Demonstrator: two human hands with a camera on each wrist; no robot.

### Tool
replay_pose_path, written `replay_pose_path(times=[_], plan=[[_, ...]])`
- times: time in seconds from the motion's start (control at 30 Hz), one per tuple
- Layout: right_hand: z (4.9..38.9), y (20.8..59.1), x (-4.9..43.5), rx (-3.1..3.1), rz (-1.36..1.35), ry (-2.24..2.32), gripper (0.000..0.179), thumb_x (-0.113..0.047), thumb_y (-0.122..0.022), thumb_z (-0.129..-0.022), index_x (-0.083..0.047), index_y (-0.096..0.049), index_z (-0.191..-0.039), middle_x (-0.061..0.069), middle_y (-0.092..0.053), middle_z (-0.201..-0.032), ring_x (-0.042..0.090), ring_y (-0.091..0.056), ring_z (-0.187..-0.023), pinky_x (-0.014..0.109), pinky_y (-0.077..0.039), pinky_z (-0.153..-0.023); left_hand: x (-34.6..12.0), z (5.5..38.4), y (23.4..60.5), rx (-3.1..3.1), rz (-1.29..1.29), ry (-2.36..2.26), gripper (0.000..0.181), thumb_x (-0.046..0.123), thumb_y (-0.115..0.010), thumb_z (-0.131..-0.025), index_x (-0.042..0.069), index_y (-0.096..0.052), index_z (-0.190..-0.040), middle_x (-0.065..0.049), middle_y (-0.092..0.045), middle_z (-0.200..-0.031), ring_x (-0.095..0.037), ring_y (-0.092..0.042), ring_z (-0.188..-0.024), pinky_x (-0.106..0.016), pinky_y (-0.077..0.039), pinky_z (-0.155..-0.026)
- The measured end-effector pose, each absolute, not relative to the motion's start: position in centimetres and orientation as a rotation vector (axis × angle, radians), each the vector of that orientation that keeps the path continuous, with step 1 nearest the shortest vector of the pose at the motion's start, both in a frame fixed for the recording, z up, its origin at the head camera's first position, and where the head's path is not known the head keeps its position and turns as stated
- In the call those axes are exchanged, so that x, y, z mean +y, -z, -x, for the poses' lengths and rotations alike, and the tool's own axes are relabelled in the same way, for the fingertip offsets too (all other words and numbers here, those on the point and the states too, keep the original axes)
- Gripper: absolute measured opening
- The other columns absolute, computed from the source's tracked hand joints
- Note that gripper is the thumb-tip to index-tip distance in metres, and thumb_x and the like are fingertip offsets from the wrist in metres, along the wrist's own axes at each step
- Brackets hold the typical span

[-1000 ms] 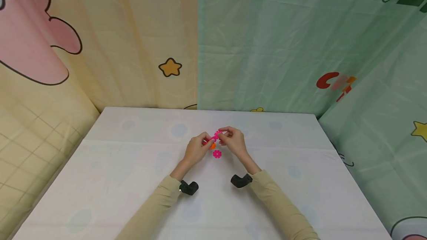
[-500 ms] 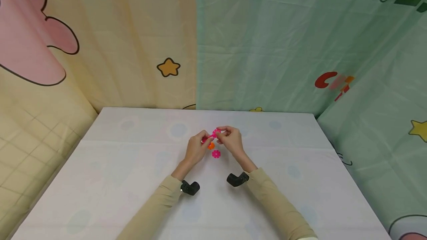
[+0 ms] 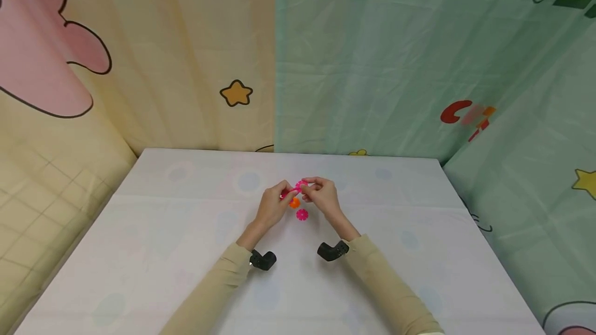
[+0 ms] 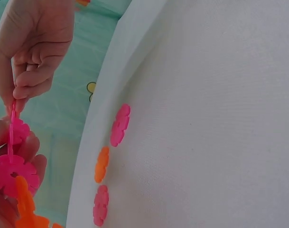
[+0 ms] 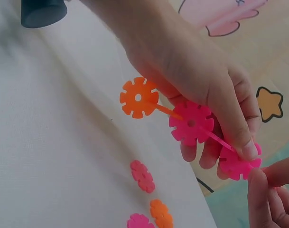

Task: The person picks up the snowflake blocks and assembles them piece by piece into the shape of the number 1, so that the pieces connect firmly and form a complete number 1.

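Note:
In the head view both hands meet over the table. My left hand [image 3: 271, 204] grips a short chain of slotted plastic snowflake discs. An orange disc [image 5: 139, 98] is at one end, joined by an edge-on orange disc to a pink disc [image 5: 191, 123]. An edge-on pink disc [image 5: 218, 141] links that one to another pink disc [image 5: 240, 163] under the left thumb. My right hand [image 3: 323, 196] pinches a pink disc [image 3: 301, 184] at the chain's far end. Its fingertips meet the left hand's there, partly hiding the joint.
Loose on the white-covered table [image 3: 186, 252] lie a pink disc [image 4: 120, 125], an orange disc [image 4: 101, 165] and another pink disc [image 4: 100, 205], below the hands. A black wrist camera [image 3: 264, 260] sits at the left cuff, another black camera [image 3: 332, 251] at the right. Printed curtains hang behind.
Both hands shift very slightly left in the head view, along with the whole scene. The grip on the discs looks the same throughout.

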State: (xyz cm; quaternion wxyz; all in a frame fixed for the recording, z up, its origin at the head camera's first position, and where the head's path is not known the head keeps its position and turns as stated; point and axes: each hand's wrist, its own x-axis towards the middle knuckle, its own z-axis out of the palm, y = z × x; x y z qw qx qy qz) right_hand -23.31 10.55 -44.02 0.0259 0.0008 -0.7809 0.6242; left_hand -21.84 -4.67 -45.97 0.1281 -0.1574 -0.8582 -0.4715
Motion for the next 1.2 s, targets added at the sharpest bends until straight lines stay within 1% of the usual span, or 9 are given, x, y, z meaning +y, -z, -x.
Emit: replay_pose_path(times=[0.1,0.13,0.3,0.4,0.6,0.73,0.9,1.07,1.2], plan=[[23.4,43.9,10.6,-2.427,0.016,-1.957,0.022,-0.010,-0.068,-0.087,0.002,-0.068,-0.106,0.011,-0.068,-0.073,0.012,-0.066,-0.057,0.025,-0.057,-0.061,-4.7,21.9,45.9,-2.501,0.447,1.412,0.013,0.016,-0.065,-0.091,0.006,-0.059,-0.087,-0.007,-0.063,-0.077,-0.014,-0.052,-0.068,-0.018,-0.045,-0.061],[23.4,43.9,10.7,-2.431,0.024,-1.967,0.023,-0.011,-0.067,-0.088,0.002,-0.068,-0.107,0.012,-0.069,-0.075,0.010,-0.066,-0.057,0.025,-0.057,-0.062,-4.6,21.9,45.9,-2.506,0.440,1.429,0.013,0.016,-0.065,-0.092,0.006,-0.058,-0.088,-0.007,-0.063,-0.078,-0.014,-0.053,-0.069,-0.017,-0.045,-0.061],[23.7,43.9,11.2,-2.475,0.026,-1.978,0.026,-0.019,-0.063,-0.093,-0.002,-0.069,-0.111,0.013,-0.071,-0.092,0.009,-0.065,-0.067,0.026,-0.058,-0.069,-4.4,21.8,45.9,-2.516,0.415,1.456,0.012,0.018,-0.064,-0.093,0.007,-0.058,-0.094,-0.007,-0.066,-0.083,-0.014,-0.056,-0.072,-0.015,-0.048,-0.065],[23.9,43.9,11.6,-2.497,0.009,-1.979,0.027,-0.022,-0.061,-0.094,-0.003,-0.069,-0.112,0.014,-0.069,-0.100,0.010,-0.064,-0.071,0.026,-0.058,-0.072,-4.3,21.8,45.9,-2.494,0.434,1.426,0.013,0.016,-0.064,-0.093,0.006,-0.058,-0.098,-0.008,-0.067,-0.084,-0.015,-0.056,-0.070,-0.017,-0.048,-0.063],[24.2,44.0,11.8,-2.502,0.013,-1.986,0.026,-0.019,-0.061,-0.093,-0.003,-0.067,-0.114,0.016,-0.069,-0.104,0.010,-0.064,-0.073,0.027,-0.058,-0.073,-4.4,21.8,46.0,-2.415,0.508,1.408,0.017,0.015,-0.063,-0.092,0.005,-0.058,-0.105,-0.010,-0.065,-0.078,-0.015,-0.054,-0.061,-0.020,-0.046,-0.054],[24.3,44.1,11.8,-2.488,0.032,-1.988,0.025,-0.018,-0.063,-0.092,-0.003,-0.067,-0.112,0.016,-0.070,-0.101,0.009,-0.064,-0.071,0.027,-0.058,-0.072,-4.4,21.8,45.9,-2.439,0.477,1.411,0.022,0.017,-0.067,-0.089,0.007,-0.059,-0.107,-0.008,-0.064,-0.079,-0.012,-0.053,-0.062,-0.020,-0.045,-0.055],[24.4,44.1,11.9,-2.488,0.015,-1.985,0.025,-0.018,-0.065,-0.091,-0.003,-0.067,-0.111,0.016,-0.070,-0.100,0.015,-0.066,-0.075,0.028,-0.058,-0.073,-4.5,21.8,46.0,-2.512,0.398,1.437,0.027,0.019,-0.071,-0.086,0.009,-0.059,-0.109,-0.008,-0.064,-0.081,-0.014,-0.053,-0.063,-0.020,-0.045,-0.055],[24.4,44.3,12.2,-2.494,-0.007,-1.953,0.025,-0.018,-0.064,-0.092,-0.004,-0.066,-0.112,0.017,-0.069,-0.104,0.025,-0.067,-0.085,0.029,-0.058,-0.075,-4.8,21.9,46.2,-2.550,0.352,1.421,0.026,0.021,-0.069,-0.089,0.013,-0.061,-0.112,-0.006,-0.065,-0.081,-0.013,-0.051,-0.064,-0.018,-0.045,-0.057],[24.4,44.5,12.5,-2.504,-0.035,-1.924,0.024,-0.015,-0.065,-0.091,-0.003,-0.066,-0.112,0.018,-0.069,-0.104,0.032,-0.067,-0.090,0.029,-0.058,-0.075,-5.0,21.9,46.1,-2.564,0.341,1.428,0.026,0.022,-0.068,-0.089,0.014,-0.063,-0.113,-0.006,-0.064,-0.077,-0.014,-0.053,-0.060,-0.019,-0.046,-0.055]])
